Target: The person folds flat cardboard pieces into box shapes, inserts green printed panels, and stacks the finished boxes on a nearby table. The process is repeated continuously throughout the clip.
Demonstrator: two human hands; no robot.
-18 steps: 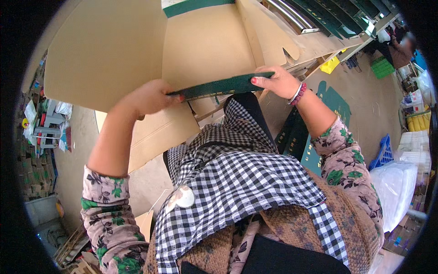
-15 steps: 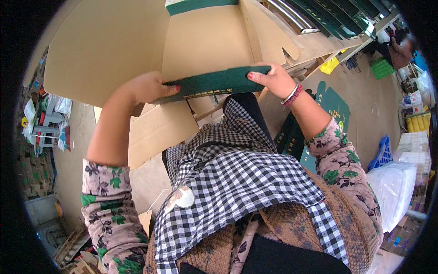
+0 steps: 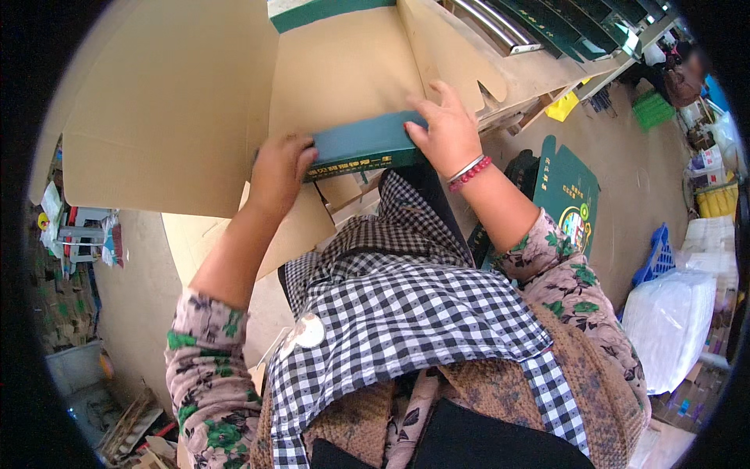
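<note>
Wooden worktop (image 3: 539, 69), beyond right-hand grip (image 3: 447, 129). Open cardboard box (image 3: 344, 66), ahead of both. Green front wall (image 3: 363, 142): between grips, long axis left to right, neither clearly nearer. Left-hand grip (image 3: 286, 168): curled around its left end. Right-hand grip: fingers spread, thumb against right end.

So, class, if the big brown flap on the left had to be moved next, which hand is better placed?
Probably the left hand: it is at the left end of the green front panel, close to the big brown flap. The right hand is at the panel's other end, farther away.
</note>
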